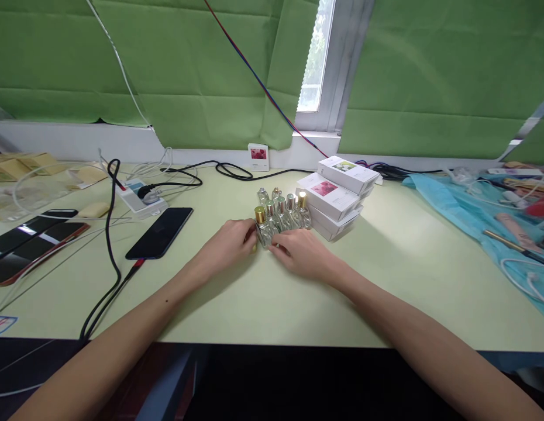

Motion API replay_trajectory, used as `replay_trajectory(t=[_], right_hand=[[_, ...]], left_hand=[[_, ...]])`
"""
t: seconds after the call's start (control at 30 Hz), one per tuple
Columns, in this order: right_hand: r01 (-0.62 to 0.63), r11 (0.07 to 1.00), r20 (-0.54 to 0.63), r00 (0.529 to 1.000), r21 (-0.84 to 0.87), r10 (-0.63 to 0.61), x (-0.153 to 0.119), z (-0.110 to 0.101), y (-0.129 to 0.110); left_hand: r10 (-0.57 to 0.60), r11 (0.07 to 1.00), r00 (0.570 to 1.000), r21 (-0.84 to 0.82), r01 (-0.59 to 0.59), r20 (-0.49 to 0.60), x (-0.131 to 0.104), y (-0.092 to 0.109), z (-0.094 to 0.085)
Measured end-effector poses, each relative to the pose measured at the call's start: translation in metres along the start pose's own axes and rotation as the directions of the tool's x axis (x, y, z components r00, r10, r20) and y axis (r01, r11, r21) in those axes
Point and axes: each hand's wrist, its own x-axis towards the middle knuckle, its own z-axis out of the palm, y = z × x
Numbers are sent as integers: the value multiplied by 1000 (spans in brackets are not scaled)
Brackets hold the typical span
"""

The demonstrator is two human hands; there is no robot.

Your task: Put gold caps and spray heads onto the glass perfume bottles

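Several small clear glass bottles (282,220) stand close together mid-table. Their caps are gold, silver or pale green. A gold-capped bottle (264,233) at the front left stands between my two hands. Curled fingers of my left hand (235,238) are closed beside that bottle; a small yellowish bit shows under the fingertips, too little to name. My right hand (303,250) reaches in front of the group, its thumb and bent forefinger close together against the glass. Whatever lies inside its grasp is hidden. White boxes (336,199) with flower pictures are stacked just right of the bottles.
A black phone (160,233) on a cable lies left of my left hand, near a white power strip (143,197). Dark tablets or phones (33,242) lie far left. At the back stands a small white box (258,158). Blue sheeting (456,204) with loose tools covers the right side.
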Motion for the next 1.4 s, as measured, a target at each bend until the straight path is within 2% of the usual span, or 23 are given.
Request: replay_trajectory(t=[0.63,1.4], right_hand=[[30,996,29,999,84,-32,-2,3,-3],[5,998,53,999,62,-9,-2,3,-3]], left_hand=[[19,1000,1000,10,-19,-4,0,2,0],[1,1000,1000,-16,-1,-13,-1,3,1]])
